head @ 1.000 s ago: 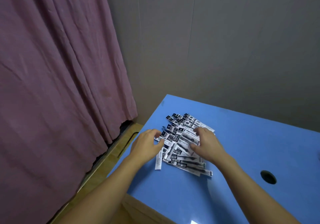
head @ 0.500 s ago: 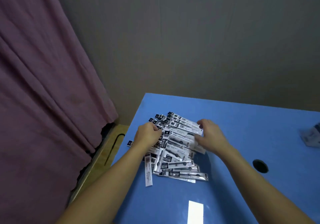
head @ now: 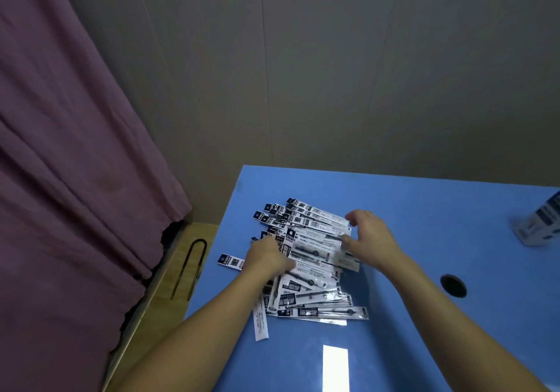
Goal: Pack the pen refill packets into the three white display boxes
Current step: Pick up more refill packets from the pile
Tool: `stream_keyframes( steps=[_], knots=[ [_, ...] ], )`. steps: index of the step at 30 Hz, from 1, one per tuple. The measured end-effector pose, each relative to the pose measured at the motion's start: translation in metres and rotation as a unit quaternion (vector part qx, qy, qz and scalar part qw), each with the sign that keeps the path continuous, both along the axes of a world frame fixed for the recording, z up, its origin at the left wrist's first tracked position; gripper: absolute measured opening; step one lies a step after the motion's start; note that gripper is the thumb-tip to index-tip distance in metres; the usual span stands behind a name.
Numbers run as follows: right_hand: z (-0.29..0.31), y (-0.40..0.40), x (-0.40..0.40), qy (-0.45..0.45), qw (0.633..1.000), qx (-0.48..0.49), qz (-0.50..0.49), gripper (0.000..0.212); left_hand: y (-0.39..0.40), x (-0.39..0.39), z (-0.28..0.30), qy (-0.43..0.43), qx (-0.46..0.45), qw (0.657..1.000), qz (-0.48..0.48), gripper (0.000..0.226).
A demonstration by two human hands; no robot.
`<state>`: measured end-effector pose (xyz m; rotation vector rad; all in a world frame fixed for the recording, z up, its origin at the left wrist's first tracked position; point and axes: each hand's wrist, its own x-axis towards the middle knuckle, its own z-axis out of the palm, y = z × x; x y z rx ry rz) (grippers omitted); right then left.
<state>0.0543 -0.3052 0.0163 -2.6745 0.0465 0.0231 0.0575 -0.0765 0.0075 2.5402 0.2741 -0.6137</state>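
The pen refill packets (head: 306,258) lie fanned at the worktop's (head: 424,210) nine o'clock. Left hand (head: 266,258) and right hand (head: 371,240) pinch opposite ends; square them before lifting, since loose sleeves probably slide.

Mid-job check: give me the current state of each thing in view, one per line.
Pen refill packets: loose overlapping pile on the table, none boxed.
Left hand: gripping packets at the pile's left side.
Right hand: fingers curled on the packets' right ends.
White box: at the right edge, partly out of frame.
Blue table: bearing the pile.
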Motion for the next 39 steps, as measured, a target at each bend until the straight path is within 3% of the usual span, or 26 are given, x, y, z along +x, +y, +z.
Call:
stream_keyframes(
  steps=[3,7,12,21,29,35,39],
  knots=[
    [0.001,0.005,0.002,-0.003,1.0,0.001,0.005,0.044,0.016,0.005,0.001,0.008,-0.094,0.993,0.07,0.046],
    [0.003,0.011,0.004,-0.013,1.0,-0.003,0.021,0.043,0.048,0.003,-0.003,0.003,-0.227,0.951,0.212,0.034],
    [0.005,0.021,0.006,-0.015,0.999,0.002,0.035,0.043,0.068,-0.017,-0.018,-0.006,-0.252,0.912,0.323,0.026],
    [0.009,0.037,0.011,-0.023,0.998,-0.006,0.065,0.044,0.058,-0.032,-0.016,-0.006,-0.204,0.91,0.361,0.035],
    [0.011,0.036,0.01,-0.014,0.997,-0.014,0.07,0.043,0.05,-0.018,-0.018,-0.033,-0.1,0.939,0.328,0.029],
    [0.015,0.031,0.01,-0.016,0.998,-0.011,0.066,0.042,0.057,-0.016,-0.014,-0.016,-0.138,0.927,0.347,0.022],
    [0.018,0.033,0.012,-0.013,0.997,-0.007,0.07,0.043,0.067,-0.015,-0.021,-0.039,-0.204,0.908,0.365,0.029]
  ],
)
